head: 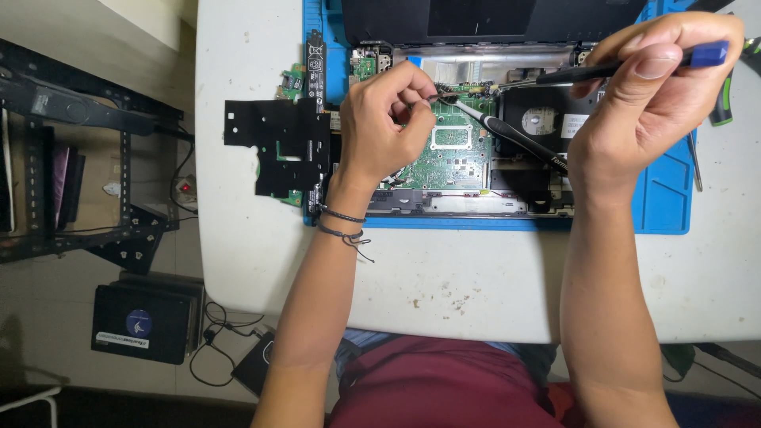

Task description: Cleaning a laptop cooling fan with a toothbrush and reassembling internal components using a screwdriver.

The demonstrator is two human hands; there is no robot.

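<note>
Left hand (386,119): grip pinched on tweezers (507,136), tips touching the green circuit board (453,143).
Right hand (642,95): grip grasping a blue-capped screwdriver (602,70), its tip over the board's far edge.
Opened laptop (444,202): on blue mat (666,198), far middle of the white tabletop (460,277).
Black plate (277,147): left of the board.

place: electronics repair workshop | signs: blue repair mat (666,198) on white bench (476,277), opened laptop (476,119) with bare circuit board (452,150), removed black cover plate (277,147), spare devices on floor (143,321)

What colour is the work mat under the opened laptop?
Blue; the rubbery rectangular work mat shows best in the head view.
</note>
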